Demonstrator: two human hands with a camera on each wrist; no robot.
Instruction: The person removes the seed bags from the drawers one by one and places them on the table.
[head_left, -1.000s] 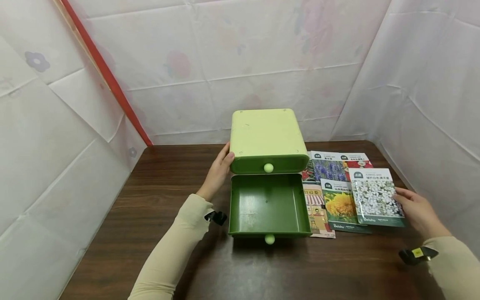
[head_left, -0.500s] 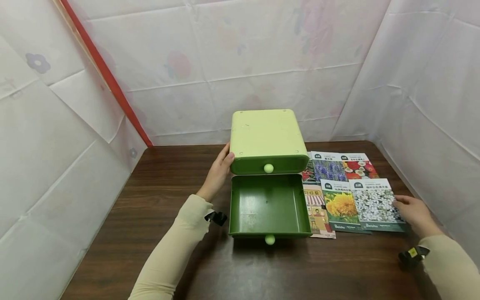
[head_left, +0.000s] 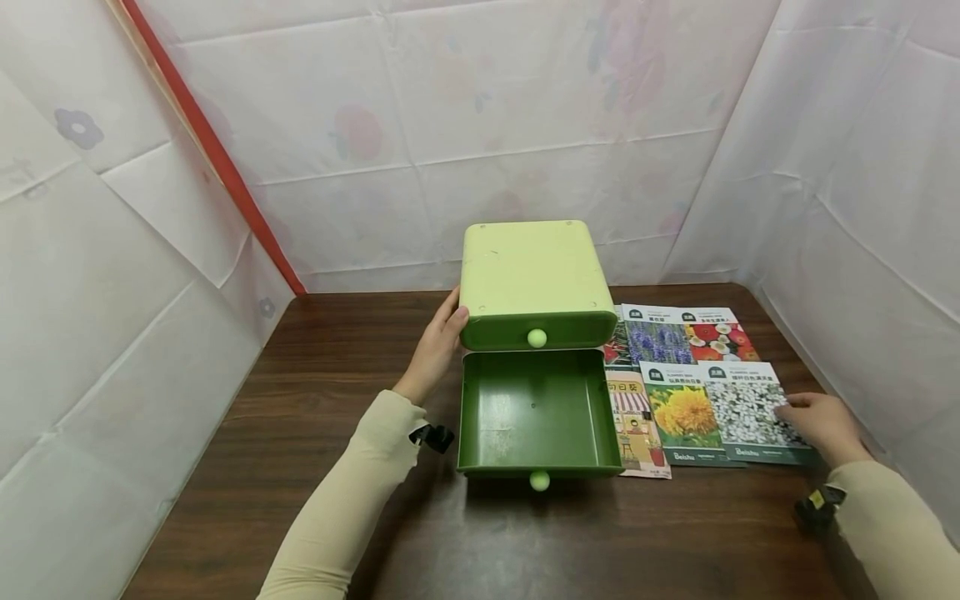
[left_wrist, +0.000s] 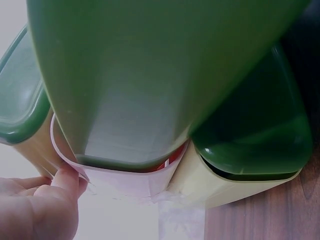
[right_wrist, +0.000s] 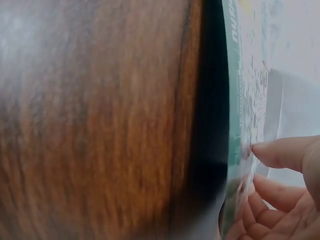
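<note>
A stacked drawer box (head_left: pixel 536 267) with a pale green top stands mid-table. Its open green drawer (head_left: pixel 532 417) sticks out towards me and holds nothing visible. My left hand (head_left: pixel 435 350) rests against the box's left side, thumb by the top tier's front corner. In the left wrist view those fingers touch where the top tier meets the pink middle tier (left_wrist: pixel 125 181). On the right, my right hand (head_left: pixel 828 429) holds the white-flower seed packet (head_left: pixel 753 417) by its right side. The thumb (right_wrist: pixel 272 152) lies on the printed face, the other fingers curled beside it.
More seed packets lie right of the box: a yellow sunflower packet (head_left: pixel 682 412), a purple-flower packet (head_left: pixel 660 337), a red-flower packet (head_left: pixel 720 333) and a pink illustrated packet (head_left: pixel 637 429) partly under the drawer. White cloth walls (head_left: pixel 450 125) enclose the dark wooden table (head_left: pixel 315 375).
The white-flower packet has come down from a raised position to lie beside the sunflower packet, shifting slightly right. My right hand has moved a little left over it. The left hand stays put.
</note>
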